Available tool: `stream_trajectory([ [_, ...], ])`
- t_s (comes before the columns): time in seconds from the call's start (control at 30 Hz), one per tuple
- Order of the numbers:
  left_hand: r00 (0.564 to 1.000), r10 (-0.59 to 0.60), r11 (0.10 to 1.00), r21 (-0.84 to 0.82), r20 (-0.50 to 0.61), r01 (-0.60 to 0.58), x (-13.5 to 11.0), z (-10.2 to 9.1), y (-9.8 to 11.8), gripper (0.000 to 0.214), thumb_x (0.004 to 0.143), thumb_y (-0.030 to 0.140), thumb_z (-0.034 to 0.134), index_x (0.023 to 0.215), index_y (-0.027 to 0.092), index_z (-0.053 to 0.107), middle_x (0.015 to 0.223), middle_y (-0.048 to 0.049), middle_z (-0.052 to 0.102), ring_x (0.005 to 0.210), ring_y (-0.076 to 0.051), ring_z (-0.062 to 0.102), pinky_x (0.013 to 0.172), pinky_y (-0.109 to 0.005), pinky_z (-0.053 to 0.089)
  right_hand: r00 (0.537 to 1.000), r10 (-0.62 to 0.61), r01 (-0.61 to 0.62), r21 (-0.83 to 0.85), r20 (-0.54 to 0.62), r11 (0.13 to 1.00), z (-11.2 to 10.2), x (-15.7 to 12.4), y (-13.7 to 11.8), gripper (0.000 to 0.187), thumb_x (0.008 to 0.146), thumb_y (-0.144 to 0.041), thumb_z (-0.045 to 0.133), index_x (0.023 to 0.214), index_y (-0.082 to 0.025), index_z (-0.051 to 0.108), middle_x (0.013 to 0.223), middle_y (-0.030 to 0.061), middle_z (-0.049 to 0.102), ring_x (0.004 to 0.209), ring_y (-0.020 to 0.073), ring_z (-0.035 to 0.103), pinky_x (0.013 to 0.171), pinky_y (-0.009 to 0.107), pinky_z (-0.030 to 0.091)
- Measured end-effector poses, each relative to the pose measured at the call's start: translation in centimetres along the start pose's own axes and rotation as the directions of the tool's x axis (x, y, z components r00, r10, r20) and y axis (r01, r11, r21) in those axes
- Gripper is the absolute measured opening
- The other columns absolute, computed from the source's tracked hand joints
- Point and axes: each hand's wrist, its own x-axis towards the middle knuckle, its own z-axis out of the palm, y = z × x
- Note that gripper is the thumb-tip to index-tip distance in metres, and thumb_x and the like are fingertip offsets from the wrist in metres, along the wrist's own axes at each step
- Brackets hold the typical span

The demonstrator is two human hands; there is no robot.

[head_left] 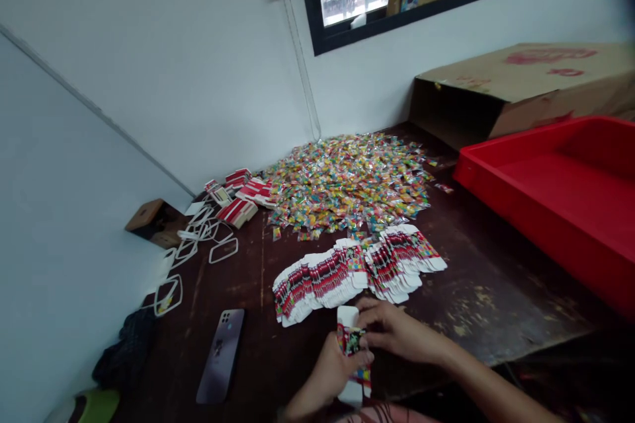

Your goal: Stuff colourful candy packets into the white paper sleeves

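Observation:
My left hand (333,368) and my right hand (397,330) both hold one flat printed carton (350,341), red, white and black, just above the near edge of the dark wooden table (496,291). The left thumb lies across its middle and the right fingers pinch its upper side. Just beyond my hands, two fanned rows of the same flat cartons (357,268) lie overlapped on the table. Further back spreads a wide heap of small colourful candy packets (347,182).
A red plastic tray (560,192) sits at the right, with a flattened cardboard box (520,82) behind it. A phone (221,355) lies face down at the left. Bundled cartons (238,201) and white bands (198,244) lie near the left wall. A dark cloth (124,350) sits at the table's left corner.

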Motion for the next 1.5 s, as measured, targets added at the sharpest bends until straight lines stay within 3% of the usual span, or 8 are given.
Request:
stream_trajectory([
  [0.27, 0.973, 0.184, 0.983, 0.026, -0.142, -0.182, -2.0, -0.8, -2.1, 0.055, 0.078, 0.045, 0.068, 0.120, 0.021, 0.042, 0.095, -0.0080, 0.067, 0.086, -0.021, 0.062, 0.082, -0.031, 0.047, 0.959, 0.231, -0.146, 0.413, -0.164, 0.899, 4.1, -2.4, 3.7, 0.037, 0.087, -0.052, 0.056, 0.110, -0.024, 0.052, 0.071, -0.0044, 0.058, 0.057, 0.0096, 0.053, 0.052, 0.019, 0.043],
  [0.4, 0.978, 0.196, 0.951, 0.257, -0.070, -0.172, -2.5, -1.3, -2.2, 0.033, 0.081, 0.043, 0.064, 0.103, 0.019, 0.062, 0.092, -0.0085, 0.068, 0.083, -0.021, 0.062, 0.078, -0.029, 0.047, 0.923, 0.384, -0.251, 0.698, -0.037, 0.670, 4.7, -2.5, 4.8, 0.043, 0.074, -0.056, 0.069, 0.091, -0.019, 0.056, 0.059, -0.0077, 0.048, 0.047, 0.0054, 0.044, 0.041, 0.015, 0.036],
  [0.57, 0.976, 0.210, 0.914, 0.367, -0.061, -0.174, -2.9, -1.6, -1.5, 0.031, 0.081, 0.045, 0.062, 0.097, 0.021, 0.074, 0.093, -0.0096, 0.072, 0.087, -0.025, 0.064, 0.082, -0.032, 0.047, 0.904, 0.411, -0.362, 0.717, 0.115, 0.596, 3.9, -2.5, 4.2, 0.041, 0.067, -0.047, 0.077, 0.087, -0.017, 0.060, 0.063, -0.0063, 0.052, 0.051, 0.0035, 0.047, 0.047, 0.014, 0.043],
  [0.8, 0.995, -0.006, 0.993, -0.118, -0.103, -0.006, -3.5, -0.2, -1.4, 0.067, 0.079, 0.040, 0.063, 0.140, 0.022, 0.043, 0.094, -0.0059, 0.067, 0.086, -0.021, 0.060, 0.086, -0.034, 0.046, 0.874, 0.431, -0.470, 0.618, 0.225, 0.630, 3.3, -1.6, 3.9, 0.041, 0.059, -0.037, 0.082, 0.089, -0.014, 0.067, 0.070, -0.0024, 0.063, 0.047, 0.0039, 0.050, 0.049, 0.019, 0.047],
  [0.93, 0.966, -0.202, 0.762, -0.592, 0.165, 0.260, -2.9, 0.6, -1.5, 0.076, 0.069, 0.026, 0.064, 0.140, 0.022, 0.037, 0.102, -0.0066, 0.064, 0.089, -0.022, 0.062, 0.087, -0.039, 0.047, 0.916, 0.378, -0.389, 0.527, 0.134, 0.755, 3.6, -1.0, 3.0, 0.032, 0.072, -0.043, 0.074, 0.076, -0.011, 0.071, 0.062, -0.0025, 0.061, 0.050, 0.0058, 0.050, 0.051, 0.019, 0.043],
  [1.1, 0.966, -0.156, 0.689, -0.678, 0.208, 0.257, -3.1, 0.2, -2.0, 0.063, 0.071, 0.029, 0.066, 0.130, 0.019, 0.049, 0.111, -0.0095, 0.065, 0.100, -0.025, 0.062, 0.094, -0.041, 0.044, 0.972, 0.231, -0.215, 0.277, -0.028, 0.937, 4.1, -0.7, 2.0, 0.029, 0.084, -0.043, 0.063, 0.088, -0.016, 0.076, 0.082, 0.0023, 0.068, 0.069, 0.0115, 0.058, 0.069, 0.024, 0.048],
  [1.27, 0.974, -0.121, 0.818, -0.536, 0.193, 0.208, -3.7, -0.5, -3.1, 0.073, 0.068, 0.032, 0.077, 0.134, 0.018, 0.049, 0.121, -0.0119, 0.063, 0.111, -0.030, 0.060, 0.099, -0.043, 0.041, 0.997, -0.073, 0.075, -0.162, 0.018, 0.984, 3.4, -1.2, 2.0, 0.029, 0.094, -0.032, 0.050, 0.106, -0.020, 0.073, 0.099, 0.0078, 0.068, 0.091, 0.0160, 0.062, 0.084, 0.029, 0.048],
  [1.5, 0.982, -0.007, 0.941, -0.332, 0.189, 0.071, -3.3, -0.3, -2.8, 0.069, 0.068, 0.028, 0.075, 0.133, 0.020, 0.052, 0.125, -0.0092, 0.061, 0.116, -0.027, 0.054, 0.100, -0.036, 0.039, 0.945, -0.210, 0.281, -0.296, 0.250, 0.913, 2.3, -1.8, 1.4, 0.030, 0.094, -0.030, 0.051, 0.118, -0.023, 0.067, 0.106, 0.0084, 0.067, 0.100, 0.0164, 0.060, 0.090, 0.029, 0.046],
])
